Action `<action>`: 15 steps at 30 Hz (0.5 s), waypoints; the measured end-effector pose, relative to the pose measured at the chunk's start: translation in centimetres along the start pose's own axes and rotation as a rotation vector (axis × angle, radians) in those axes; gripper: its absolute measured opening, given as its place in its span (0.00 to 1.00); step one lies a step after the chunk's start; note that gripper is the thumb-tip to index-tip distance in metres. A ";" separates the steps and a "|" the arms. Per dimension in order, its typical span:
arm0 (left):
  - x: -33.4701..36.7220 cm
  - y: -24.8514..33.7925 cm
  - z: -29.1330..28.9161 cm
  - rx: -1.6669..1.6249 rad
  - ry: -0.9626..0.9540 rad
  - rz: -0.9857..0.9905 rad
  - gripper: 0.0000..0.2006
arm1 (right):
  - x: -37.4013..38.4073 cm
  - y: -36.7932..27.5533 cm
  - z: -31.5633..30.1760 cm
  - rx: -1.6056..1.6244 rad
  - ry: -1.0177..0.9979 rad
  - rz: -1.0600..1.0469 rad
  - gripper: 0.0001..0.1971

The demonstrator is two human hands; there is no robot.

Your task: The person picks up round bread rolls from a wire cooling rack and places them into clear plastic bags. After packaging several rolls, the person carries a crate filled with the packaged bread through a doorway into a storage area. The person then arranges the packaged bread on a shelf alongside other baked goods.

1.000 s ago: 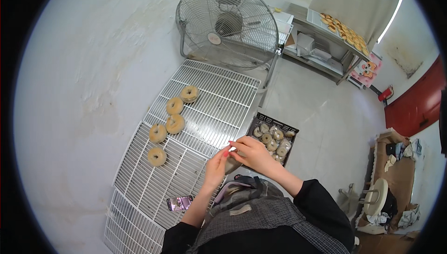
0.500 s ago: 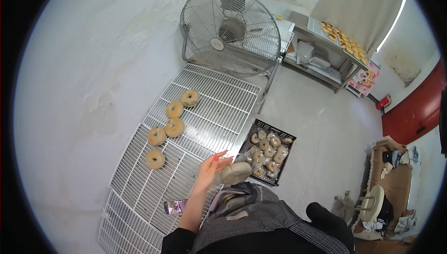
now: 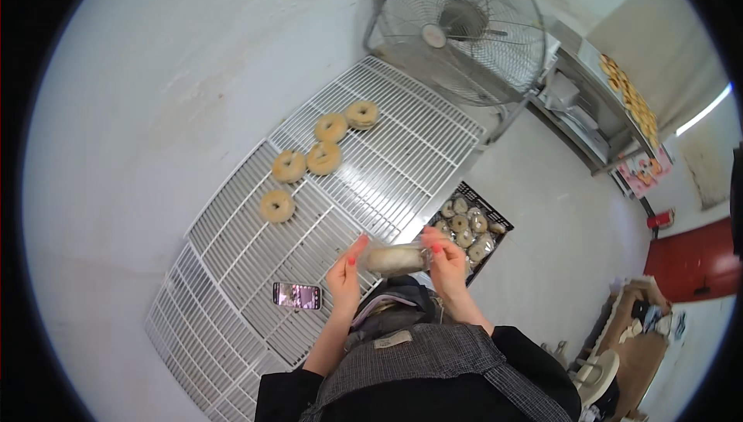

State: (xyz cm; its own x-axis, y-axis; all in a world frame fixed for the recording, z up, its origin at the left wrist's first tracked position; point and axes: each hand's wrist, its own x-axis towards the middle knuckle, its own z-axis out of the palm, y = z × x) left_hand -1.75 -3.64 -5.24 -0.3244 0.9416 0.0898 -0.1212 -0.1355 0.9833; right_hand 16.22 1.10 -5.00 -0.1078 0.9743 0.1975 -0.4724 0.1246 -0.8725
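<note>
A pale bagel in a clear plastic bag [image 3: 395, 259] is held up in front of my apron, between both hands. At its left end my left hand [image 3: 345, 275] pinches the bag, thumb and fingers together. My right hand [image 3: 447, 263] grips the other end in the same way. Several unwrapped bagels [image 3: 324, 158] lie on the white wire racks [image 3: 391, 160] to the far left. Beyond my right hand sits a black crate [image 3: 495, 217] with several bagged bagels [image 3: 462, 223] inside, partly hidden by that hand.
A phone [image 3: 297, 296] with a lit screen lies on the rack beside my left forearm. Behind the racks stands a large metal fan [image 3: 464, 31]. Farther right, a metal table [image 3: 576, 66] carries a tray of baked goods [image 3: 631, 101]. A stool [image 3: 596, 375] is at lower right.
My right hand has come into view and now grips the bag's right end. My left hand has closed on the left end. The view has shifted, moving racks and fan up and right.
</note>
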 end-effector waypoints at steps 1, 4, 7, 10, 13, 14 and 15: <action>-0.2 -0.7 -1.2 0.092 0.005 0.072 0.17 | 0.5 0.6 -0.4 -0.052 0.051 0.054 0.07; -1.7 -3.1 -4.5 0.492 -0.027 0.181 0.17 | 0.5 5.0 -3.4 -0.380 0.014 0.177 0.07; -3.3 -6.6 -7.9 0.429 -0.119 -0.342 0.19 | -0.1 7.2 -4.1 -0.372 -0.054 0.511 0.11; -3.8 -7.6 -9.0 0.108 -0.196 -0.703 0.22 | -0.3 8.4 -4.0 -0.082 -0.086 0.879 0.14; -5.1 -8.4 -8.3 -0.104 -0.185 -0.605 0.28 | -0.6 8.0 -5.3 0.089 -0.123 1.045 0.14; -5.6 -8.7 -8.7 -0.174 -0.197 -0.627 0.27 | -0.4 7.9 -5.7 0.136 -0.136 1.095 0.14; -6.0 -9.1 -9.0 -0.244 -0.210 -0.647 0.26 | -0.6 7.6 -6.0 0.020 -0.165 1.096 0.11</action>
State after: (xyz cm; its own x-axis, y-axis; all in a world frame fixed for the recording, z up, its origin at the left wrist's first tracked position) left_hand -7.18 -10.83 -16.14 0.0671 0.8925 -0.4461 -0.4426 0.4273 0.7884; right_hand 17.92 2.57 -14.40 -0.5902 0.5183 -0.6189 -0.0636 -0.7942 -0.6043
